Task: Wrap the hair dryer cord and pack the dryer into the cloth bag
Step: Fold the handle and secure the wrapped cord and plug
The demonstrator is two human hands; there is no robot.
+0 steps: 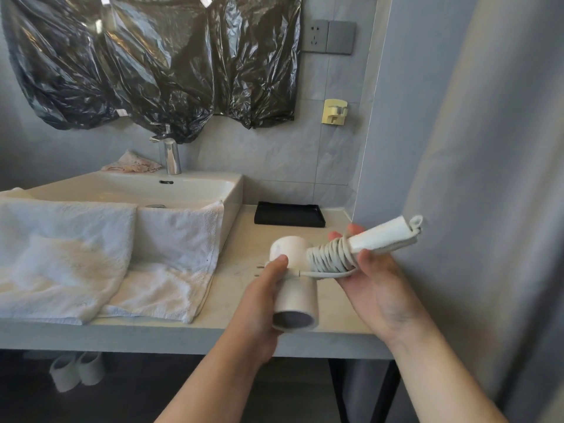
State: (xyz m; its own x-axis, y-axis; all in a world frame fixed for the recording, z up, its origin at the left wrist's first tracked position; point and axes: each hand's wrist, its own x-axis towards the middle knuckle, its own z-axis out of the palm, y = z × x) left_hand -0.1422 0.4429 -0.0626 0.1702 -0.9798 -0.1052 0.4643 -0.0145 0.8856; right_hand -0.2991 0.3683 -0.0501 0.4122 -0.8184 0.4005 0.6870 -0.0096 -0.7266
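White: one hair dryer (pixel 297 296), one wound cord (pixel 329 256), left hand (pixel 259 303), right hand (pixel 377 288).

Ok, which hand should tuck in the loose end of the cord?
Probably the left hand: the plug prongs stick out right beside its thumb while it grips the hair dryer. The right hand is busy holding the handle and wrapped cord.

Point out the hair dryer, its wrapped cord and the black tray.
hair dryer (pixel 300 297), head view, on the barrel's side.
wrapped cord (pixel 329 254), head view, middle of the coil.
black tray (pixel 290 220), head view, on its front wall.
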